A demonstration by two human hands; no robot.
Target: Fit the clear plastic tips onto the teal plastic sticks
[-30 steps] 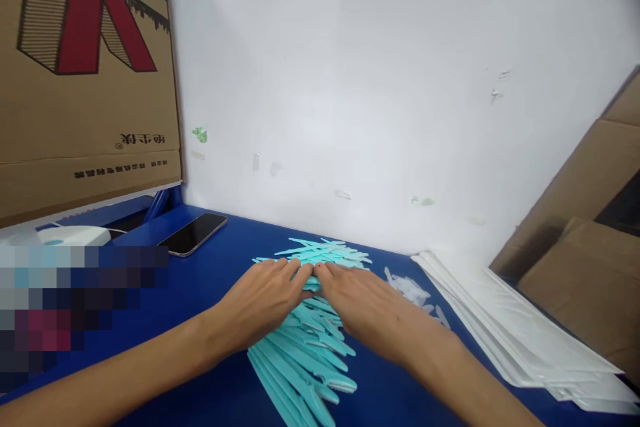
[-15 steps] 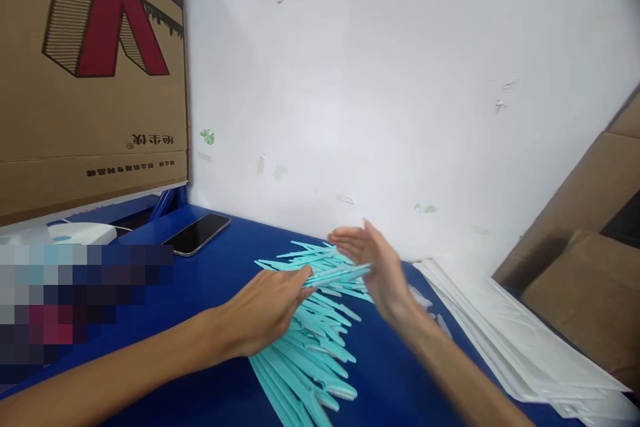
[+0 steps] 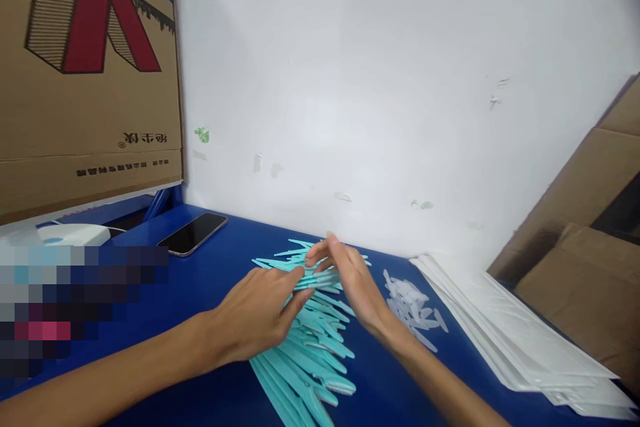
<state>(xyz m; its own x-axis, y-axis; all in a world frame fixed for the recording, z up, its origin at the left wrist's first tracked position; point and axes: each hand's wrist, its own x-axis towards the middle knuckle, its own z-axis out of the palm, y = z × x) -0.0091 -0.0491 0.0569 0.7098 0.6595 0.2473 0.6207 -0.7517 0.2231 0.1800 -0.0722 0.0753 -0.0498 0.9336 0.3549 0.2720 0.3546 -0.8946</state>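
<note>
Several turquoise eyebrow razors lie side by side in a small bundle above the table. My left hand is closed on one end of the bundle, pinching it between thumb and fingers. At the other end, my right hand curls its fingers around the razors; its palm side is partly hidden. Beneath both hands spreads a long fanned pile of the same razors, handles mostly toward the near left. Beside my right wrist lies a heap of small translucent plastic pieces.
White envelopes are stacked along the right of the blue table. A phone and a white round device lie at the left. Cardboard boxes stand left and right, with a white wall behind.
My right hand has moved left, from open beside the bundle's end to curled around it. The translucent pieces are now more exposed. My left hand still holds the bundle.
</note>
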